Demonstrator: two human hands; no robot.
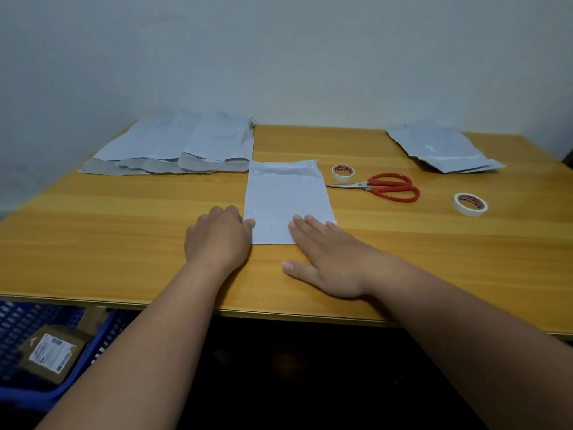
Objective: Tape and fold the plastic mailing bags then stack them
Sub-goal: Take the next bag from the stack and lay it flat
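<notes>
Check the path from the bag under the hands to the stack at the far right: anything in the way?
Yes. The red scissors lie just right of the bag, between it and the stack. One tape roll sits beside the scissor tips; another sits nearer the right edge.

your left hand (217, 240) hides its curled fingers; the tape roll (343, 172) print and the parcel label (52, 352) in the crate (18, 324), cut off at the left edge, are unreadable.

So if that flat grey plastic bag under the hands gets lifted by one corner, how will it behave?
The flat grey plastic mailing bag would likely droop, being a thin sheet. It probably slides easily on the smooth wooden table, so the right hand pressing flat helps.
</notes>
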